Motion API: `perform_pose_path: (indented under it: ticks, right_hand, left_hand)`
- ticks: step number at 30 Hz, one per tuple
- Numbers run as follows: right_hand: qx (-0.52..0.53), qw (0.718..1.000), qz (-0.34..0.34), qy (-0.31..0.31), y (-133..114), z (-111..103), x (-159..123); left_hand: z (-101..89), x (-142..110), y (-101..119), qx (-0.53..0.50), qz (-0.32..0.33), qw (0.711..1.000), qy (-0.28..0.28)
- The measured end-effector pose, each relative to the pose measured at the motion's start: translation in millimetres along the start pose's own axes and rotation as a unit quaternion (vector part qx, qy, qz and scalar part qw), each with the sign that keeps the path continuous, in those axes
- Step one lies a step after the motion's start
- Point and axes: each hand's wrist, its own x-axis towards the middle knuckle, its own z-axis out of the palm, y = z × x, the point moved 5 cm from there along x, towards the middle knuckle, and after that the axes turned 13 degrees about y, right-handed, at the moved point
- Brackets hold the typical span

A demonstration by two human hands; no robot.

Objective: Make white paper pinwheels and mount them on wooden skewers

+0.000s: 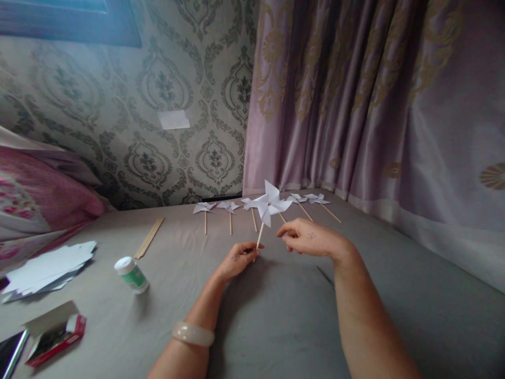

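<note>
My left hand [239, 258] pinches the lower part of a wooden stick that carries a white paper pinwheel [269, 204]. A small fastener shows at the pinwheel's centre, and the stick leans slightly to the right. To the right of the stick is my right hand [310, 237], apart from it, with its fingers loosely bent and nothing visible in them. Behind the held pinwheel several more white paper pinwheels [229, 207] lie in a row, their sticks toward me. The held one partly hides those in the middle.
Left of my hands are a bundle of wooden sticks [150, 238], a white and green bottle [132, 275], a stack of white paper [49, 269], an open red box [57, 337] and a phone-like object [12, 350]. A thin dark tool [325, 277] lies partly behind my right forearm.
</note>
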Motion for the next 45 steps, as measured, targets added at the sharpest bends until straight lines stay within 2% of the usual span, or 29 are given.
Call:
perform_pose_path:
  ticks: [1, 3, 4, 5, 6, 7, 10, 11, 12, 13, 15, 17, 18, 19, 21, 23, 26, 27, 28, 30, 32, 33, 34, 36, 39, 43, 45]
  right_hand:
    - [0.017, 0.998, -0.012, 0.054, -3.1, -6.8, 2.0]
    - [-0.003, 0.978, -0.003, 0.207, -5.9, -25.2, 3.7]
    - [-0.031, 0.964, 0.014, 0.265, -5.6, -32.0, 2.9]
    - [-0.062, 0.952, 0.034, 0.297, -4.4, -35.7, 1.9]
    - [-0.088, 0.952, 0.051, 0.29, -2.2, -34.8, 1.8]
    - [-0.104, 0.962, 0.063, 0.246, 0.7, -29.5, 2.6]
    - [-0.08, 0.994, 0.072, 0.006, 9.4, -0.5, 1.6]
    - [-0.053, 0.995, 0.062, -0.049, 9.3, 6.4, 0.3]
    - [-0.023, 0.996, 0.046, -0.066, 7.4, 8.9, 0.3]
    - [0.004, 0.999, 0.029, -0.042, 4.4, 6.7, 2.1]
    - [0.041, 0.995, -0.001, 0.089, -2.6, -8.3, 6.6]
    - [0.017, 0.968, -0.011, 0.251, -7.8, -27.7, 6.1]
    - [-0.015, 0.952, -0.008, 0.304, -9.6, -34.3, 4.2]
    - [-0.058, 0.942, -0.003, 0.331, -10.4, -37.8, 2.5]
    - [-0.149, 0.939, 0.017, 0.309, -7.9, -36.4, 0.5]
    - [-0.202, 0.954, 0.038, 0.22, -0.2, -27.4, -0.5]
    - [-0.153, 0.986, 0.022, 0.063, 5.5, -10.5, -2.7]
    - [-0.115, 0.993, 0.005, 0.039, 3.1, -8.2, -3.0]
    - [-0.079, 0.996, -0.01, 0.045, -0.7, -9.3, -2.5]
    - [-0.045, 0.988, -0.015, 0.15, -8.2, -21.9, -0.5]
    - [-0.073, 0.956, 0.007, 0.284, -13.1, -37.2, -2.0]
    - [-0.1, 0.942, 0.021, 0.321, -14.4, -41.5, -3.2]
    - [-0.131, 0.934, 0.033, 0.332, -14.7, -43.1, -3.8]
    - [-0.182, 0.934, 0.047, 0.303, -12.5, -40.8, -3.8]
    - [-0.211, 0.949, 0.055, 0.227, -6.0, -33.6, -4.3]
    - [-0.14, 0.988, 0.038, 0.05, -1.9, -14.4, -5.3]
    - [-0.094, 0.995, 0.016, -0.028, -2.8, -3.4, -5.4]
  left_hand:
    - [0.3, 0.0, -0.1, 0.0, 0.0, 1.0, -0.002]
    - [0.7, -0.2, 0.1, 0.002, 0.001, 1.0, -0.008]
    - [0.8, -0.3, 0.4, 0.001, 0.003, 1.0, -0.01]
    - [0.9, -0.4, 0.8, 0.0, 0.004, 1.0, -0.012]
    - [0.9, -0.5, 1.2, -0.001, 0.005, 1.0, -0.013]
    - [0.8, -0.6, 1.7, -0.003, 0.005, 1.0, -0.013]
    - [0.4, -1.0, 3.1, -0.006, 0.0, 1.0, -0.008]
    - [0.4, -1.2, 3.6, -0.005, -0.001, 1.0, -0.007]
    - [0.5, -1.4, 4.1, -0.003, -0.003, 1.0, -0.007]
    - [0.6, -1.6, 4.6, -0.001, -0.003, 1.0, -0.006]
    - [1.1, -1.8, 5.1, 0.002, -0.003, 1.0, -0.008]
    - [1.9, -1.8, 5.2, 0.006, 0.001, 1.0, -0.014]
    - [2.4, -1.8, 5.0, 0.009, 0.004, 1.0, -0.019]
    - [2.8, -1.9, 4.7, 0.012, 0.006, 1.0, -0.023]
    - [2.9, -1.9, 3.7, 0.016, 0.003, 1.0, -0.027]
    - [2.1, -2.0, 3.1, 0.015, -0.002, 1.0, -0.023]
    - [0.8, -2.1, 3.9, 0.009, -0.002, 1.0, -0.016]
    - [0.7, -2.2, 4.4, 0.008, -0.001, 1.0, -0.016]
    - [0.8, -2.4, 4.8, 0.007, 0.0, 1.0, -0.016]
    - [1.4, -2.8, 5.5, 0.007, 0.003, 1.0, -0.02]
    - [2.6, -3.4, 5.4, 0.005, 0.003, 1.0, -0.028]
    - [3.2, -3.7, 5.2, 0.004, 0.002, 0.999, -0.033]
    - [3.8, -4.0, 4.8, 0.004, 0.0, 0.999, -0.037]
    - [4.4, -4.2, 4.1, 0.006, -0.002, 0.999, -0.04]
    - [3.1, -3.3, 4.5, 0.007, 0.001, 1.0, -0.028]
    - [1.0, -2.0, 6.4, -0.023, -0.004, 1.0, -0.008]
    - [1.1, -1.6, 7.2, -0.055, -0.021, 0.998, 0.003]
